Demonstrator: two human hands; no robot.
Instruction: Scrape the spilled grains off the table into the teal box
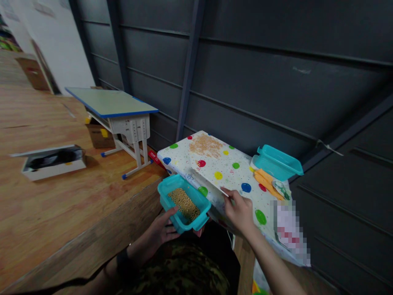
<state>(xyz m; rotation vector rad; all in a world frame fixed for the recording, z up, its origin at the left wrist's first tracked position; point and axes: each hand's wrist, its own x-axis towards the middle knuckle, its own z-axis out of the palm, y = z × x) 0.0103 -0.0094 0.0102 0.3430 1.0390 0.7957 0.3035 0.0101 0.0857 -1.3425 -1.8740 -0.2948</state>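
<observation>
My left hand [166, 229] grips a teal plastic box [183, 203] filled with small tan beans, holding it at the near left edge of a table covered in a white cloth with coloured dots [221, 168]. My right hand [239, 209] is closed on a thin white stick or card [208, 182] that lies across the cloth. A heap of loose tan beans [205, 145] sits at the far end of the cloth.
A teal lid or box [278, 162] and orange items [265, 182] lie at the table's right end, next to a dark panelled wall. A blue-edged desk [113, 104] and an open white box [52, 162] stand on the wooden floor to the left.
</observation>
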